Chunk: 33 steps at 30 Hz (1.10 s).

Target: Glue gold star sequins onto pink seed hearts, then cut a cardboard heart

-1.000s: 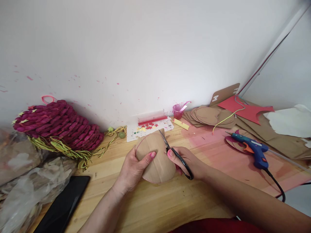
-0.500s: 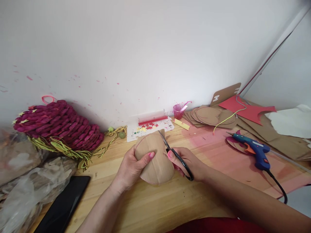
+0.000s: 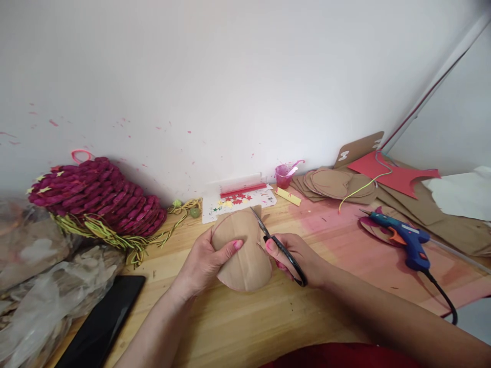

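Note:
My left hand (image 3: 207, 258) grips a rounded piece of brown cardboard (image 3: 245, 266) by its left side, thumb on top and fingers hidden underneath. A drawn line runs along part of its edge. My right hand (image 3: 297, 255) is closed around the handles of black-handled scissors (image 3: 286, 251). Their blades lie at the cardboard's upper right edge and point away toward the wall. A corner of cardboard sticks out beside the blade tips. Both hands are held above the wooden table (image 3: 226, 327).
Left stand a magenta layered craft piece (image 3: 99, 197), plastic bags (image 3: 49, 296) and a flat black object (image 3: 103, 322). Behind are star cutouts (image 3: 238, 199) and a pink-stained cup (image 3: 284, 175). Rightward lie stacked cardboard shapes (image 3: 330, 183), red paper (image 3: 387, 174) and a corded glue gun (image 3: 402, 232).
The view has shifted slightly, so the background sits a little farther right. The cardboard has moved slightly left relative to the scissors; both hands keep their holds.

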Tool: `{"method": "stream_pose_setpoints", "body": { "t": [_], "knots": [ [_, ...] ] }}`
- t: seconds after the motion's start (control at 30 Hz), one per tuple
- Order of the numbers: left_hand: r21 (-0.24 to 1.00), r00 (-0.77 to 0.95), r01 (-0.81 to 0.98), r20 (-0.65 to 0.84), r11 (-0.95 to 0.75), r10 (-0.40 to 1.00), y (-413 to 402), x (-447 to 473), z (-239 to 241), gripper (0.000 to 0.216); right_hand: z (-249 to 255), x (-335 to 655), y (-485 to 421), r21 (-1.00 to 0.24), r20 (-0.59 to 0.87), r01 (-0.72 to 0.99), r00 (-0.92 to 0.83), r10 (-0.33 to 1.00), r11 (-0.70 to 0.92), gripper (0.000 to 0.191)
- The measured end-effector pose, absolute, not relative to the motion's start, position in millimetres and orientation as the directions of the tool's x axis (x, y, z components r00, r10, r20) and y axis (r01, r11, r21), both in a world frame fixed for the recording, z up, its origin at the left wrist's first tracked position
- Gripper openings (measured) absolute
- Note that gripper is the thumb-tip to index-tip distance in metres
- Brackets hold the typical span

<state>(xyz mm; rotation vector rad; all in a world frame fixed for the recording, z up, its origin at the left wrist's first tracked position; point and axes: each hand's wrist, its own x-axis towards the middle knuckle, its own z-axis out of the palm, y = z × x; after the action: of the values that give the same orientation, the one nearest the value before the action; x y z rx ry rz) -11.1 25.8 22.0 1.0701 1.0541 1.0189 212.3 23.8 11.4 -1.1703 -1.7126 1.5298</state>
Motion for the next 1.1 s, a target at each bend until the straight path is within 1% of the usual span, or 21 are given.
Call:
{"method": "stream_pose_setpoints", "body": {
  "t": [0.2, 0.4, 0.53, 0.7, 0.83, 0.97, 1.1],
  "knots": [
    [0.978, 0.221, -0.112, -0.151, 0.179, 0.964, 28.3, -15.5, 23.7, 0.074, 11.3, 211.9, 22.7, -0.971, -0.154, 0.235, -0.458, 0.876, -0.048, 0.057],
    [0.985, 0.257, -0.087, -0.125, 0.152, 0.958, 30.0, -21.1, 24.2, 0.065, 11.1, 212.2, 22.6, -0.97, -0.138, 0.241, -0.469, 0.873, -0.025, 0.057],
    [0.985, 0.254, -0.073, -0.134, 0.157, 0.958, 30.7, -24.3, 23.9, 0.058, 12.6, 212.3, 22.9, -0.967, -0.127, 0.254, -0.483, 0.867, 0.0, 0.056],
    [0.986, 0.27, -0.051, -0.137, 0.156, 0.953, 31.1, -28.5, 25.4, 0.055, 14.8, 211.7, 23.4, -0.956, -0.103, 0.29, -0.49, 0.866, 0.051, 0.056],
    [0.986, 0.278, -0.035, -0.144, 0.16, 0.95, 32.1, -33.9, 29.9, 0.057, 16.0, 209.9, 22.8, -0.946, -0.086, 0.315, -0.482, 0.872, 0.081, 0.057],
    [0.988, 0.252, -0.018, -0.143, 0.152, 0.957, 34.3, -39.5, 33.1, 0.056, 15.1, 209.9, 21.8, -0.944, -0.119, 0.327, -0.48, 0.869, 0.051, 0.055],
    [0.995, 0.193, -0.004, -0.097, 0.1, 0.976, 36.2, -42.1, 32.7, 0.051, 10.1, 212.3, 22.2, -0.948, -0.173, 0.317, -0.472, 0.865, -0.016, 0.051]
  ]
}}
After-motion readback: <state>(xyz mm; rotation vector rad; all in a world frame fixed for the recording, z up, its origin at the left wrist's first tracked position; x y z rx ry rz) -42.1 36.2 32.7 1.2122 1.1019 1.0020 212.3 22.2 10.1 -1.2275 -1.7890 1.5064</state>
